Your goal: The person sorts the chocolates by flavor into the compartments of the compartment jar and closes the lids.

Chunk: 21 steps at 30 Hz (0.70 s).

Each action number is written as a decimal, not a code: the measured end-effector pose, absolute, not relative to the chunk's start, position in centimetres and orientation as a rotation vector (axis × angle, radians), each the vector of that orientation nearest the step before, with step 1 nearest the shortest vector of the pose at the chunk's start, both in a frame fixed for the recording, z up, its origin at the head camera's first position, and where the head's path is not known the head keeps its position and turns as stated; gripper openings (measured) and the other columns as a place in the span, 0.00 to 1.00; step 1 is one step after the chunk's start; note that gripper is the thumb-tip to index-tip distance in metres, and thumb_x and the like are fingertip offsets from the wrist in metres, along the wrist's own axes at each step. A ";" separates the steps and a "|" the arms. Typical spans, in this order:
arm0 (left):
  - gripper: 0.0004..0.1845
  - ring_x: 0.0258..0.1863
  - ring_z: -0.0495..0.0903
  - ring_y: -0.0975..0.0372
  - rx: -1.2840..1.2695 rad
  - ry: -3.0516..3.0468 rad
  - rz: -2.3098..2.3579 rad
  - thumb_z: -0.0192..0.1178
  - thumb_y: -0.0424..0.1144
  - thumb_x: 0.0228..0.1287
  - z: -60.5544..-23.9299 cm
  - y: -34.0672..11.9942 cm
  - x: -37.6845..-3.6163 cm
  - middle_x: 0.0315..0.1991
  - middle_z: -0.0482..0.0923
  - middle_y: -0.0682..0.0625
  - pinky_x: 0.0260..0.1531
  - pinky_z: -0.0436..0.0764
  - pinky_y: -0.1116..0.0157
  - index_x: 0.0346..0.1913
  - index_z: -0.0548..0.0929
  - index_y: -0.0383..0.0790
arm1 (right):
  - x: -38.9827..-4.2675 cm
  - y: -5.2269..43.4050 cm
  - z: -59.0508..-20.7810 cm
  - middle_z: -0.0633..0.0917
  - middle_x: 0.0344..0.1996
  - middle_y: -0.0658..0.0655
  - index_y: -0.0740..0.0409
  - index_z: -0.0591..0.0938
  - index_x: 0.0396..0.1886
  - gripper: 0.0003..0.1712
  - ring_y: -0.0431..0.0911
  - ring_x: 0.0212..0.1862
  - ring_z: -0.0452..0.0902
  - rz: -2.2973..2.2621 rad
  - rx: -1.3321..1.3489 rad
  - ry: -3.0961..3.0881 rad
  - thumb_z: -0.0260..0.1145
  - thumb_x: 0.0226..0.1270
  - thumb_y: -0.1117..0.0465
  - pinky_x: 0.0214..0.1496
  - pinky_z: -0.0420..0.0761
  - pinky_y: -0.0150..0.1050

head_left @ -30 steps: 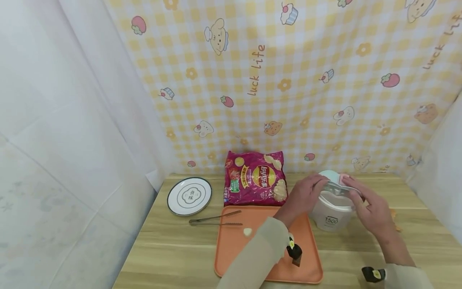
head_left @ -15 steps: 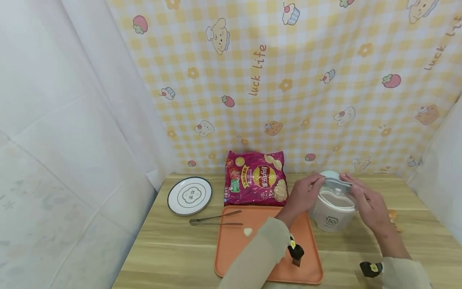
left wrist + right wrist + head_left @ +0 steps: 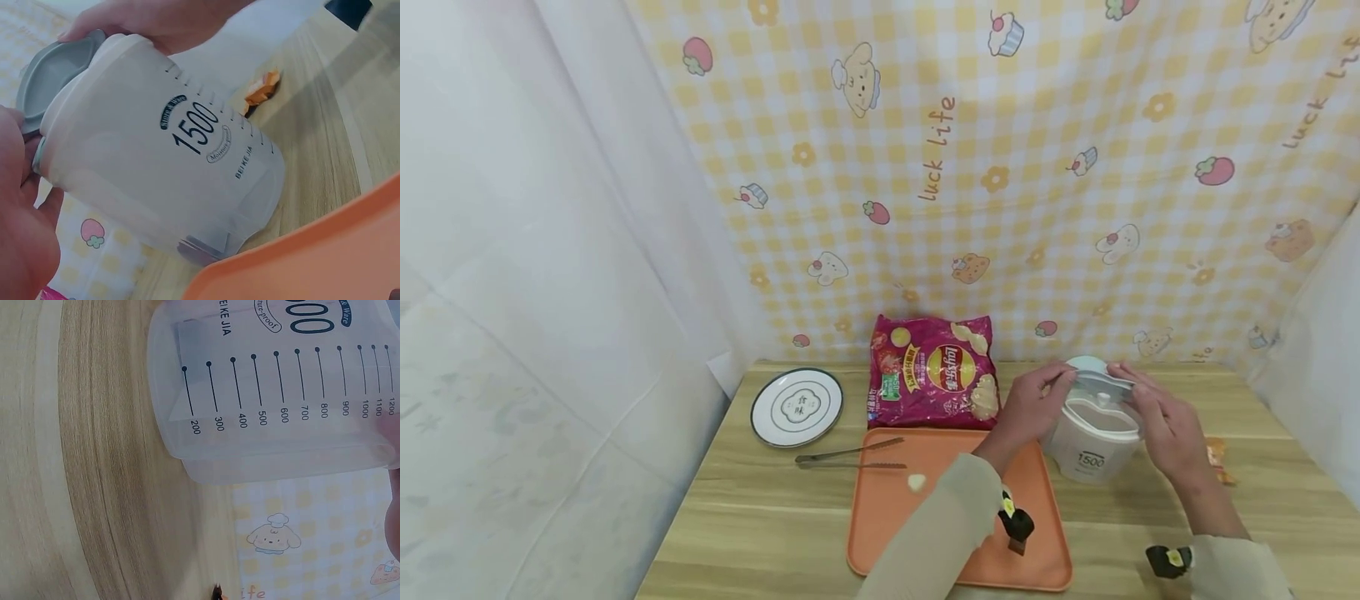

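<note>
A translucent plastic storage container (image 3: pixel 1092 454), marked 1500, stands on the table with its grey-green lid (image 3: pixel 59 75) tipped up from the mouth. My left hand (image 3: pixel 1033 404) pinches the lid's left edge, with fingers behind the rim in the left wrist view. On the other side, my right hand (image 3: pixel 1172 429) holds the lid's right edge, fingers over its top. Measuring lines run down the container wall (image 3: pixel 281 387) in the right wrist view. A dark flat patch (image 3: pixel 203 249) shows low in the container.
Left of the container lies an orange tray (image 3: pixel 880 533) bearing a small white piece (image 3: pixel 916 482). Metal tongs (image 3: pixel 850 457) overlap its left edge. Behind are a purple chip bag (image 3: pixel 917 392) and a white plate (image 3: pixel 767 417). An orange wrapper (image 3: pixel 1217 458) lies to the right.
My right hand has shifted slightly up and left along the lid, and more of the container's mouth shows. My left hand keeps its place.
</note>
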<state>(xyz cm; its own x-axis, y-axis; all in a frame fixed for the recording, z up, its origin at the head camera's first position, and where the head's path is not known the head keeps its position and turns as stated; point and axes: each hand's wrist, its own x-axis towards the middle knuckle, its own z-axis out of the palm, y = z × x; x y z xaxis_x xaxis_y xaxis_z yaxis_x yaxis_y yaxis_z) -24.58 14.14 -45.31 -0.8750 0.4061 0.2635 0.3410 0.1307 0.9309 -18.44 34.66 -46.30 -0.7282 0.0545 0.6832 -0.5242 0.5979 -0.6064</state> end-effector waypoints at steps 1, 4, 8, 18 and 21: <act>0.17 0.56 0.77 0.72 0.738 2.303 1.912 0.51 0.53 0.81 -45.2 14.1 -24.5 0.56 0.80 0.68 0.55 0.78 0.65 0.58 0.87 0.56 | -18.4 34.7 -46.3 0.82 0.63 0.55 0.69 0.84 0.59 0.18 0.34 0.68 0.71 1.113 0.367 -2.151 0.51 0.81 0.69 0.66 0.64 0.23; 0.16 0.57 0.76 0.73 0.684 2.239 2.000 0.52 0.51 0.81 -45.2 13.6 -24.4 0.57 0.80 0.68 0.55 0.77 0.65 0.55 0.89 0.55 | -18.4 34.6 -46.3 0.81 0.63 0.48 0.69 0.84 0.60 0.18 0.34 0.69 0.70 1.128 0.362 -2.149 0.51 0.81 0.69 0.66 0.64 0.23; 0.15 0.56 0.77 0.72 0.760 2.233 2.044 0.52 0.49 0.81 -45.5 12.0 -24.4 0.59 0.80 0.66 0.54 0.77 0.65 0.54 0.88 0.54 | -18.4 34.6 -46.4 0.80 0.63 0.39 0.70 0.83 0.60 0.18 0.34 0.69 0.70 1.146 0.358 -2.150 0.52 0.81 0.69 0.66 0.63 0.23; 0.16 0.54 0.78 0.67 1.014 2.490 1.872 0.50 0.46 0.82 -46.1 3.9 -25.5 0.56 0.82 0.55 0.54 0.78 0.64 0.57 0.86 0.47 | -18.5 34.6 -46.6 0.81 0.64 0.49 0.72 0.82 0.60 0.18 0.32 0.69 0.69 1.199 0.364 -2.135 0.52 0.81 0.70 0.64 0.66 0.23; 0.15 0.54 0.79 0.64 1.036 2.558 1.783 0.52 0.45 0.81 -46.4 1.3 -25.6 0.54 0.83 0.54 0.54 0.79 0.61 0.55 0.87 0.45 | -18.6 34.7 -46.6 0.82 0.63 0.53 0.72 0.83 0.59 0.18 0.32 0.69 0.69 1.193 0.363 -2.124 0.52 0.80 0.71 0.65 0.66 0.23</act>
